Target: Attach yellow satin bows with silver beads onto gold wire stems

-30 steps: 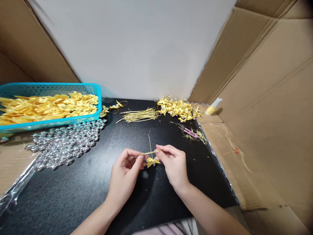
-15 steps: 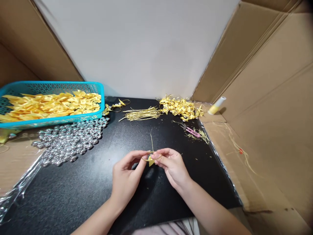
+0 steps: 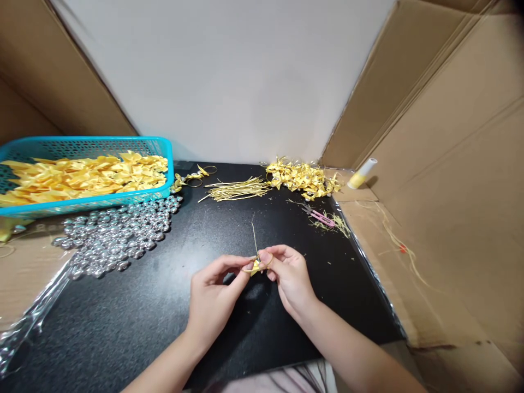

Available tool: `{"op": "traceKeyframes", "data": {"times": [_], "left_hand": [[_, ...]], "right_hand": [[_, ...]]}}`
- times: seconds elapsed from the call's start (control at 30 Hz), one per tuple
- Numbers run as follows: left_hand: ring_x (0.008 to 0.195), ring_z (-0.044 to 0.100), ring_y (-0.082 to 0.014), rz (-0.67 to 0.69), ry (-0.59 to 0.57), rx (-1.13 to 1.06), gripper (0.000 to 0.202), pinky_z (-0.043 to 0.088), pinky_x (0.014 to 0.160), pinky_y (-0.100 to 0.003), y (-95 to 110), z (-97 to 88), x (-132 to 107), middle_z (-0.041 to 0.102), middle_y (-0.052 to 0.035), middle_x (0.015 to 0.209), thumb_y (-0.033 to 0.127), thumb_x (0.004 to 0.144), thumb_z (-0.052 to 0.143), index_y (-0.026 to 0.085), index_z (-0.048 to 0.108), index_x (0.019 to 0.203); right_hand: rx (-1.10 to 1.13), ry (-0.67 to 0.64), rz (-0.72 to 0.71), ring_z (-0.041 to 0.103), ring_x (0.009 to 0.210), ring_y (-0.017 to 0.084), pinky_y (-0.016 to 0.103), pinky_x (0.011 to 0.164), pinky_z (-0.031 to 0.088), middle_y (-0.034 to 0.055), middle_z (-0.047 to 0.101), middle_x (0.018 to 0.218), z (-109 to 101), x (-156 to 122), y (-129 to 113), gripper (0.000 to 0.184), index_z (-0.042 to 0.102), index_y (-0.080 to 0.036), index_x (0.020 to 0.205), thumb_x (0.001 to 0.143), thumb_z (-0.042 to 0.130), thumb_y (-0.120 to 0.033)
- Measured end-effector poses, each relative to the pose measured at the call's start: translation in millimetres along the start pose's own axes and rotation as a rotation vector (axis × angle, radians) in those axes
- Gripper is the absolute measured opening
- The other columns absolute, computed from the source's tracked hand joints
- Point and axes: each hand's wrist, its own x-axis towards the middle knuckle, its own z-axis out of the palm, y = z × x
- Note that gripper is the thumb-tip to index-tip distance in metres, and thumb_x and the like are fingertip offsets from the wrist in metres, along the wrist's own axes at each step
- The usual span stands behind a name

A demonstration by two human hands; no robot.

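Note:
Over the black table top (image 3: pixel 135 316), my left hand (image 3: pixel 213 297) and my right hand (image 3: pixel 289 275) meet fingertip to fingertip. Both pinch a small yellow ribbon bow (image 3: pixel 256 267) with a thin gold wire (image 3: pixel 254 234) looped round it; one wire end sticks up and away from me. The bow is mostly hidden by my fingers. A bundle of gold wires (image 3: pixel 237 189) lies further back, and a pile of finished bows (image 3: pixel 303 178) sits at the back right.
A teal basket (image 3: pixel 123 144) of yellow ribbon bows stands at the back left. Several silver beads (image 3: pixel 118 234) are heaped in front of it. Pink snips (image 3: pixel 321 218) lie among wire scraps at the right. A glue tube (image 3: pixel 361 174) rests on cardboard. Cardboard walls enclose both sides.
The wire, stretched straight between my hands a second ago, is now looped tightly round the bow. My fingertips have closed in together over it.

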Motion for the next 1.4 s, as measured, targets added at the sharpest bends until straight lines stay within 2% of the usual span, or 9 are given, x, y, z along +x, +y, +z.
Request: {"op": "traceKeyframes", "data": {"times": [0.33, 0.6, 0.7, 0.87, 1.1, 1.27, 1.4], "left_hand": [[0.068, 0.071, -0.0185, -0.033, -0.004, -0.057, 0.006, 0.059, 0.066, -0.025, 0.0, 1.0, 0.2, 0.074, -0.0026, 0.068, 0.024, 0.067, 0.078, 0.021, 0.075, 0.071], [0.066, 0.069, -0.014, 0.002, 0.004, -0.018, 0.005, 0.055, 0.062, -0.019, -2.9, -0.4, 1.2, 0.074, -0.0009, 0.07, 0.021, 0.069, 0.077, 0.02, 0.074, 0.073], [0.065, 0.067, -0.0118, -0.009, 0.022, -0.027, 0.007, 0.053, 0.061, -0.016, -4.2, -0.6, 2.7, 0.074, 0.0002, 0.07, 0.021, 0.069, 0.076, 0.019, 0.072, 0.074], [0.063, 0.065, -0.0092, -0.129, 0.007, -0.158, 0.015, 0.051, 0.06, -0.013, -5.3, -1.6, 7.2, 0.07, 0.0023, 0.067, 0.022, 0.066, 0.078, 0.018, 0.067, 0.075], [0.063, 0.063, -0.0088, -0.17, -0.029, -0.192, 0.017, 0.049, 0.06, -0.013, -5.3, -1.3, 8.3, 0.069, 0.0018, 0.067, 0.024, 0.067, 0.076, 0.016, 0.063, 0.074], [0.066, 0.065, -0.0104, -0.207, -0.084, -0.212, 0.022, 0.051, 0.062, -0.016, -5.1, -1.2, 7.3, 0.071, 0.0003, 0.069, 0.025, 0.066, 0.077, 0.016, 0.062, 0.08], [0.067, 0.066, -0.0109, -0.193, -0.081, -0.211, 0.022, 0.051, 0.063, -0.016, -6.1, -2.5, 6.6, 0.071, -0.0002, 0.07, 0.026, 0.069, 0.076, 0.016, 0.061, 0.082]], "right_hand": [[-0.011, -0.025, 0.009, 0.056, 0.053, 0.009, 0.016, 0.042, 0.033, 0.0038, 0.07, 0.062, 0.9, -2.7, -0.2, 0.03, 0.068, -0.014, 0.063, 0.048, 0.089, -0.029], [0.0, -0.064, 0.012, 0.056, 0.055, 0.008, 0.016, 0.045, 0.035, 0.0014, 0.069, 0.063, 0.7, -3.0, 1.3, 0.029, 0.068, -0.014, 0.063, 0.048, 0.09, -0.027], [0.062, -0.117, 0.052, 0.055, 0.055, 0.006, 0.016, 0.05, 0.04, -0.0011, 0.067, 0.063, 0.4, -2.1, 2.5, 0.029, 0.067, -0.015, 0.065, 0.049, 0.089, -0.024], [0.194, -0.218, 0.173, 0.053, 0.054, 0.006, 0.018, 0.054, 0.043, -0.0032, 0.063, 0.062, -0.5, 0.6, 2.9, 0.032, 0.064, -0.016, 0.065, 0.047, 0.09, -0.021], [0.331, -0.301, 0.246, 0.044, 0.052, 0.002, 0.014, 0.047, 0.034, -0.0044, 0.056, 0.065, -2.0, 3.3, 0.6, 0.025, 0.063, -0.015, 0.071, 0.054, 0.081, -0.009], [0.235, -0.334, 0.236, 0.056, 0.063, 0.005, 0.015, 0.055, 0.043, -0.0026, 0.061, 0.078, -4.1, 3.4, 1.1, 0.031, 0.065, -0.015, 0.08, 0.053, 0.072, -0.002], [0.136, -0.306, 0.2, 0.061, 0.065, 0.008, 0.019, 0.063, 0.049, 0.0004, 0.067, 0.077, -4.0, 2.9, 1.9, 0.026, 0.064, -0.014, 0.078, 0.056, 0.077, -0.011]]}}
